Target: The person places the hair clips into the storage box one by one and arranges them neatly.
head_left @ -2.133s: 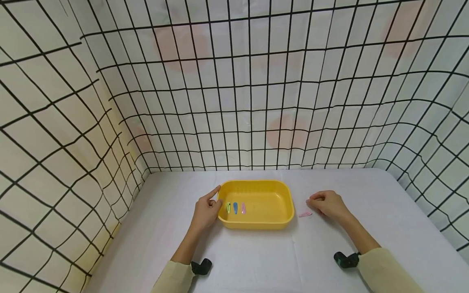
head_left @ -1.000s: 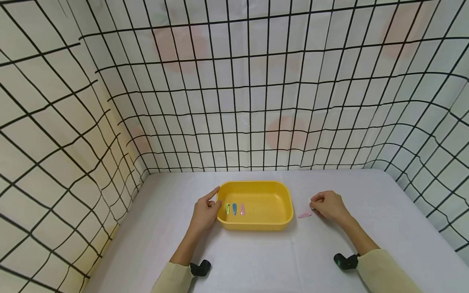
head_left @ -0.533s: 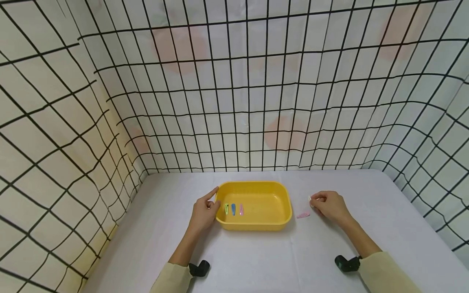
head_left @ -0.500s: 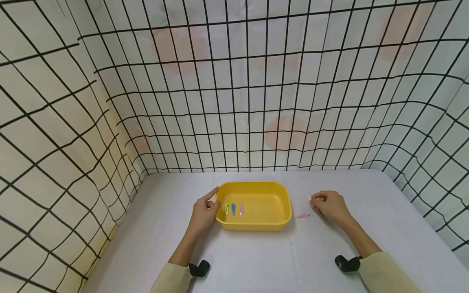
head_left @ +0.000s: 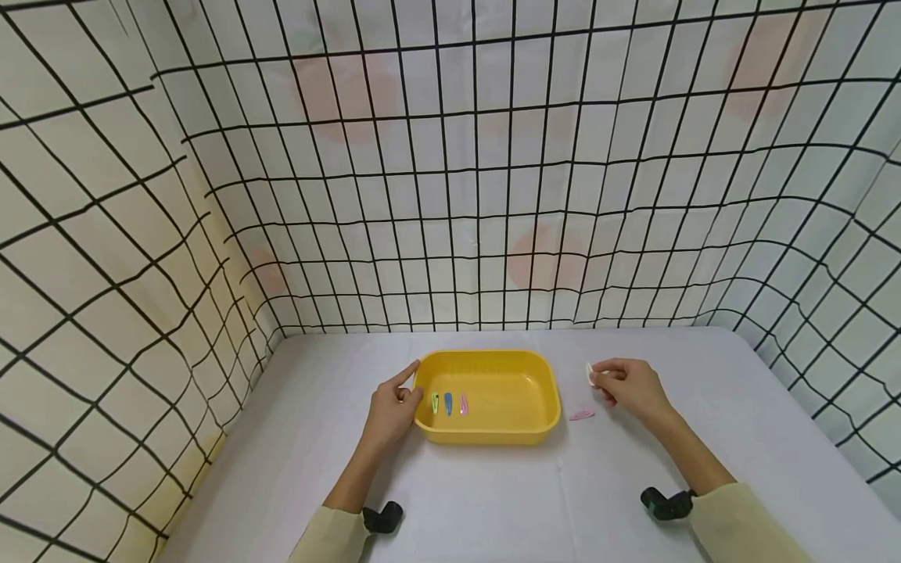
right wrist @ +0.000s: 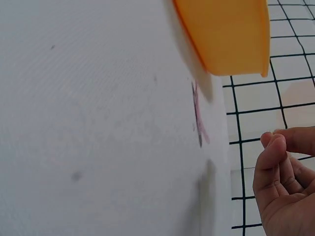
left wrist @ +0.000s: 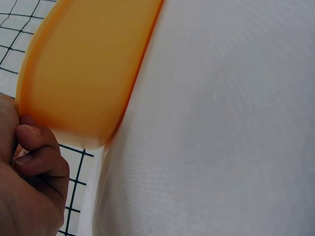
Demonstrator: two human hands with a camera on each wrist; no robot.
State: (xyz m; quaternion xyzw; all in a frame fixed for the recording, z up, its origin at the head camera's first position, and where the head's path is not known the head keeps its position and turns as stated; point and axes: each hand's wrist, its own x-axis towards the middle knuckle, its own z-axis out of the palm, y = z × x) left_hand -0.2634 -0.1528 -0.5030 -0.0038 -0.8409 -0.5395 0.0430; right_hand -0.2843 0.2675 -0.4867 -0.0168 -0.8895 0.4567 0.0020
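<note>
Right hand (head_left: 632, 386) tight on white item (head_left: 590, 374), gap before yellow tray (head_left: 517, 405), left hand (head_left: 390, 408) tight on its edge.

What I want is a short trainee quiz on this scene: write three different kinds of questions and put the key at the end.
1. How many hair clips lie inside the yellow tray?

2. True or false: the left hand holds the left end of the tray, while a pink clip lies outside it, off the right end.

3. The right hand pinches a small object between its fingers. What colour is it?
A. Blue
B. Green
C. White

Key: 1. Three (one green, one blue, one pink). 2. True. 3. C.
</note>
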